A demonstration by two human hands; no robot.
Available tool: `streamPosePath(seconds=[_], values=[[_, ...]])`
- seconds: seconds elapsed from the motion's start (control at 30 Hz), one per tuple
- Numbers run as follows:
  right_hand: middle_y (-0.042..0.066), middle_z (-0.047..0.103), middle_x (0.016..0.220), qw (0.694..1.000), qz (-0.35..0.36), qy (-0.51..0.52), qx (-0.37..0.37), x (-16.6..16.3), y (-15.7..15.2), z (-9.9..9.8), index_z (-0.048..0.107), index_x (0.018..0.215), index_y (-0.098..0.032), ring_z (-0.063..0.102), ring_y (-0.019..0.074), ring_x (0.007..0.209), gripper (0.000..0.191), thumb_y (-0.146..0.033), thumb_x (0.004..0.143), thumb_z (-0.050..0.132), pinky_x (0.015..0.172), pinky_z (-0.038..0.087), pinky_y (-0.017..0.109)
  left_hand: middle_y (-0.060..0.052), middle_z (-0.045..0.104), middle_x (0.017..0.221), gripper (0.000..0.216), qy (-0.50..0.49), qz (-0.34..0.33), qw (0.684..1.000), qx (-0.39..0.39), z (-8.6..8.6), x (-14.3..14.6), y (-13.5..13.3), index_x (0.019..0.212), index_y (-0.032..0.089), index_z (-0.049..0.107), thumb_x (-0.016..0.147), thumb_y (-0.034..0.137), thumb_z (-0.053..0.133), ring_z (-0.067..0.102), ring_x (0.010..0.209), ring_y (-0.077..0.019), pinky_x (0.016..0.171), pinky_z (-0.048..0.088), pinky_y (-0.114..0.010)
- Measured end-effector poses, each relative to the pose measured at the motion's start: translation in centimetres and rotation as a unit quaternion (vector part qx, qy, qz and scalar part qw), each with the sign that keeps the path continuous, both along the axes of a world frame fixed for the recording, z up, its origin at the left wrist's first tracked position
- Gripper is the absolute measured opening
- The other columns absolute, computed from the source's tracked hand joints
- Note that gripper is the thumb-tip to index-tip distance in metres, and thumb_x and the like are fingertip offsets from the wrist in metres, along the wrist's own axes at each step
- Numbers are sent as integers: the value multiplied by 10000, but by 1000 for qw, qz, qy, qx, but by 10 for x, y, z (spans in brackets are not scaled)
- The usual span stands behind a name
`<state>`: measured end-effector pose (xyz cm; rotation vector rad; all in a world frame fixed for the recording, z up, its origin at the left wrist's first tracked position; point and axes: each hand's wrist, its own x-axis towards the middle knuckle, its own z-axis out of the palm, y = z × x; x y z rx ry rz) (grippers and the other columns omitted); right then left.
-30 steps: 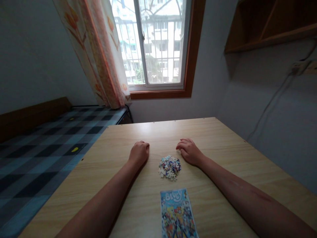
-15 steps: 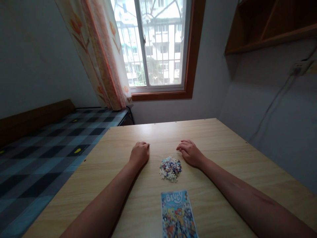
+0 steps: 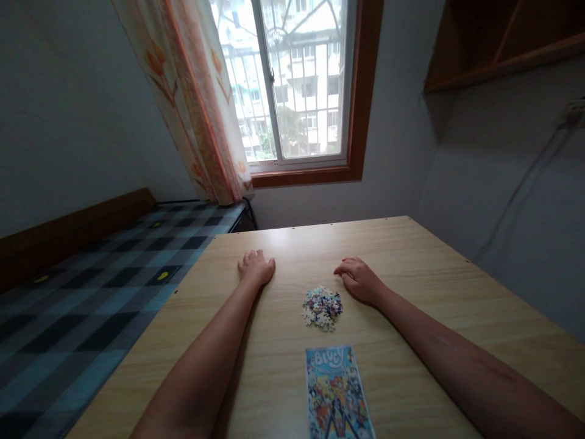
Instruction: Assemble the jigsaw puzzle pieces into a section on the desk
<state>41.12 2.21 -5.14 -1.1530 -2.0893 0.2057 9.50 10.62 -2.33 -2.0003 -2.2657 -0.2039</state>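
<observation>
A small heap of loose jigsaw pieces [image 3: 322,307] lies in the middle of a light wooden table [image 3: 439,286]. Closer to me lies a colourful picture card [image 3: 337,393] with the word "Bluey" on it. My left hand [image 3: 256,267] rests on the table to the left of the heap, fingers curled under in a loose fist, holding nothing that I can see. My right hand [image 3: 360,281] rests palm down just right of the heap, fingers loosely bent toward it, nothing in them.
A bed with a blue and black checked cover [image 3: 91,292] runs along the table's left edge. Behind the table is a window [image 3: 299,85] with a patterned curtain [image 3: 201,103]. A wooden shelf [image 3: 503,42] hangs on the right wall.
The view has swung a little to the left and down. My left hand has slid slightly forward; my right hand and the puzzle pieces have stayed put.
</observation>
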Motion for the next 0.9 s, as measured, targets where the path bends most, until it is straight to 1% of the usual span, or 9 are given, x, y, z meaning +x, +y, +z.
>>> streamPosePath(seconds=[0.17,0.33,0.43,0.57,0.63,0.8,0.9], values=[[59,720,969,999,38,3,-8,0,-2,3,731,913,-198,589,218,1080,248,-184,917,483,1075,384,409,-181,438,1514,679,-22,-2,1000,6,-2,-11,12,1442,117,454,902,521,379,381,1395,-335,1128,299,-497],[60,720,950,999,38,13,-13,1,-1,4,719,886,-197,601,210,1054,289,-236,968,444,1084,390,419,-148,496,1474,651,-27,-51,998,17,-3,-25,12,1412,137,486,889,519,423,444,1346,-303,1125,326,-439],[57,718,945,999,37,13,-11,2,0,3,714,884,-198,609,204,1025,287,-239,973,444,1084,394,416,-149,526,1441,643,-18,-56,998,9,0,-31,12,1397,137,510,893,528,424,464,1326,-305,1113,344,-412],[62,716,951,1000,24,9,-16,2,-1,3,706,887,-197,603,215,1068,298,-250,985,430,1076,399,415,-169,425,1525,674,-5,-39,999,-16,0,-31,13,1461,144,459,927,544,364,386,1396,-337,1144,299,-451],[65,715,955,1000,22,5,-18,1,-2,4,705,889,-192,596,222,1089,298,-246,985,429,1072,402,418,-171,385,1551,686,0,-33,999,-26,-1,-29,13,1487,142,427,941,546,333,356,1420,-335,1158,276,-457],[62,718,954,999,40,-14,-5,-2,-4,6,707,891,-196,611,207,1048,279,-232,979,444,1087,392,413,-181,383,1550,703,7,-30,999,-25,-3,-28,15,1502,128,403,950,551,301,339,1433,-322,1166,263,-456],[61,721,988,999,20,-29,12,-3,-6,7,717,940,-207,589,227,1114,228,-221,950,490,1081,384,443,-182,377,1554,703,6,-26,999,-25,-4,-28,17,1503,131,399,951,555,300,334,1435,-326,1166,260,-463]])
